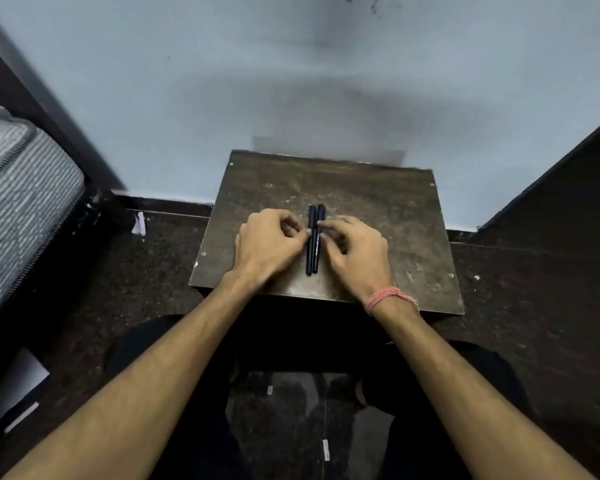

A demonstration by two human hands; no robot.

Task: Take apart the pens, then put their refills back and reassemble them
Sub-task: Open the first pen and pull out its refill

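Two dark pens (314, 239) lie side by side, touching, at the middle of the small worn desk (388, 216), still assembled. They are flanked by the left hand (269, 245) and right hand (355, 258), fingertips pinched at the barrels; a firm grip cannot be confirmed. A nudged pen could roll off the desk edge.

Both hands (269, 245) (355, 256) low, fingers curled.
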